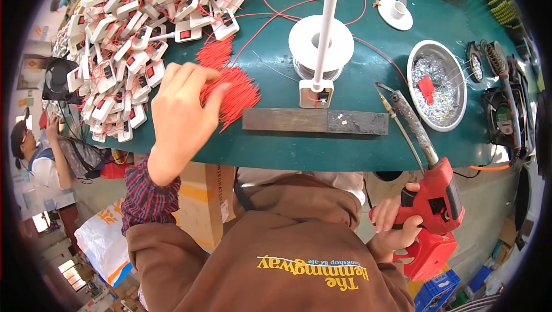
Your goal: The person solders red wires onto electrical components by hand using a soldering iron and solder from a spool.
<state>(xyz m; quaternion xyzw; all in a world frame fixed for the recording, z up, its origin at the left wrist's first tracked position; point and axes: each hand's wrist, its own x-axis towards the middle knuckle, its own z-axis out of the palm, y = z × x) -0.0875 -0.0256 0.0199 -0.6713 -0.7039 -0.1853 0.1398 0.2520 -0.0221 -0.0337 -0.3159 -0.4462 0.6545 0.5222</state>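
Observation:
My left hand hovers at a pile of short red wires, thumb and forefinger bent over its edge with a small gap between their tips. No wire shows plainly between them. My right hand grips a red soldering gun by its handle at the table's front edge. Its grey barrel and thin feed tube point up and away from me. Left of the tip, a white plastic part with a long stem stands behind a dark flat bar. A red wire leaves the stem's top.
Many white plastic parts with red switches are heaped at the left. A white spool stands behind the upright part. To the right are an oval dish of solder scraps and another tool. A person sits far left.

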